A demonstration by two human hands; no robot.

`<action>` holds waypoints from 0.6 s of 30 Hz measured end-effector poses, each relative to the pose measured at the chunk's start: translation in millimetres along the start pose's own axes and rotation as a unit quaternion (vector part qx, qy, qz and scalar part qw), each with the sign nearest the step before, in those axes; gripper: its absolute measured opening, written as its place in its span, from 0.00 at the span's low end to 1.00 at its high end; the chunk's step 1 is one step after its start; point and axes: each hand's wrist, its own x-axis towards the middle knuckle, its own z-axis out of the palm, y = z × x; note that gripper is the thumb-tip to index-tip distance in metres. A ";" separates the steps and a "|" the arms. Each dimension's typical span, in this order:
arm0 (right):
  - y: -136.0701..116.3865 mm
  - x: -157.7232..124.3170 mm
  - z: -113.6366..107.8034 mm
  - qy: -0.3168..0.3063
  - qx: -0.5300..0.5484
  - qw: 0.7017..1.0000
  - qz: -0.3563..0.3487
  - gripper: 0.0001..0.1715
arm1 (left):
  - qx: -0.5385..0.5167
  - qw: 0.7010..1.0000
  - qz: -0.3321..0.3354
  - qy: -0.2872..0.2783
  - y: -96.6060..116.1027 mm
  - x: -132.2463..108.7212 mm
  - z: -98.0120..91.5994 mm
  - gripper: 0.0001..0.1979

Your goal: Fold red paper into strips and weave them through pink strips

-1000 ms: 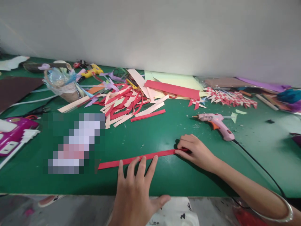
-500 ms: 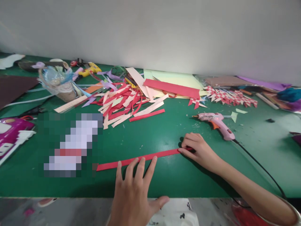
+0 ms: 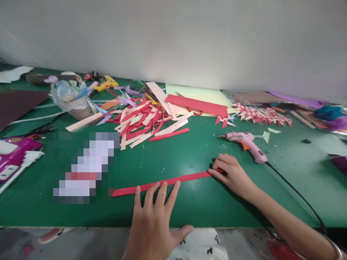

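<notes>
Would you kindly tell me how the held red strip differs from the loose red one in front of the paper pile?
The held strip looks much longer than the loose strip. The left hand rests its fingers on the held strip and the right hand pinches one end; no hand touches the loose strip. The held strip lies nearer the camera, the loose strip by the paper pile. Both are red and narrow.
</notes>
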 end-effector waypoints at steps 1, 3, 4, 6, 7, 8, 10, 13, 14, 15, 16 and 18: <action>0.9 -0.5 -0.3 -0.002 -0.002 1.000 -0.002 0.15 | 0.003 1.000 0.002 0.004 -0.1 -0.5 0.0 0.41; 2.2 -1.2 -1.2 -0.005 -0.014 1.000 -0.004 0.15 | 0.010 1.000 0.006 0.010 -0.5 -1.6 0.4 0.40; 2.4 -1.3 -1.9 -0.007 -0.024 1.000 -0.004 0.14 | 0.013 1.000 0.006 0.012 -0.7 -2.1 0.7 0.40; 1.7 -0.9 -3.1 -0.014 -0.048 0.999 -0.001 0.14 | 0.017 1.000 0.010 0.016 -1.4 -3.0 1.3 0.39; 1.0 -0.7 -3.7 -0.019 -0.056 0.998 0.001 0.14 | 0.019 1.000 0.011 0.019 -1.8 -3.4 1.7 0.39; 0.6 -0.7 -4.1 -0.022 -0.061 0.998 0.003 0.14 | 0.020 0.999 0.013 0.022 -2.1 -3.6 2.1 0.39; 1.5 -2.3 -4.4 -0.025 -0.064 0.998 0.012 0.13 | 0.022 0.999 0.015 0.026 -2.5 -3.9 3.1 0.39; 9.3 -10.4 -4.1 -0.004 -0.059 0.998 0.027 0.09 | 0.023 0.999 0.015 0.033 -1.9 -3.9 5.0 0.39; 12.8 -14.2 -4.0 0.018 -0.058 0.998 0.032 0.07 | 0.023 0.999 0.013 0.035 -1.4 -3.9 5.7 0.39; 15.9 -18.1 -4.0 0.045 -0.061 0.996 0.037 0.06 | 0.023 0.999 0.009 0.039 -0.8 -3.8 6.4 0.39; 17.8 -21.7 -4.3 0.074 -0.071 0.994 0.043 0.05 | 0.023 0.999 0.005 0.042 -0.2 -3.7 7.1 0.39; 15.1 -26.3 -5.7 0.128 -0.106 0.984 0.057 0.08 | 0.024 0.999 -0.004 0.045 1.1 -3.5 8.0 0.38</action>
